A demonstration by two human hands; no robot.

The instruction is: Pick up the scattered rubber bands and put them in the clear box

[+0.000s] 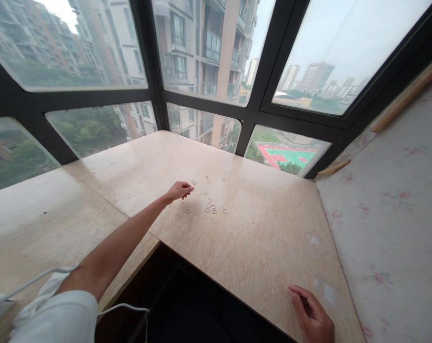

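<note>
Several small thin rings (210,205), like rubber bands or hair ties, lie scattered on the pale marbled tabletop (258,247); some are reddish, others dull yellow or grey. My left hand (179,190) reaches in among them from the left, thumb and fingers pinched together. One ring is close by its fingertips, but whether they grip it is too small to make out. At the lower right, my right hand (313,315) rests by the table's near edge with its fingers curled in loosely and nothing visible in them. Beside it lies a clear plastic packet (328,291).
Another clear packet (312,238) lies farther back at the right. Dark-framed windows (205,114) border the far side, and a flowered wall (387,228) the right. A white cable (123,307) hangs near my left arm. A dark opening (187,295) lies below the near edge.
</note>
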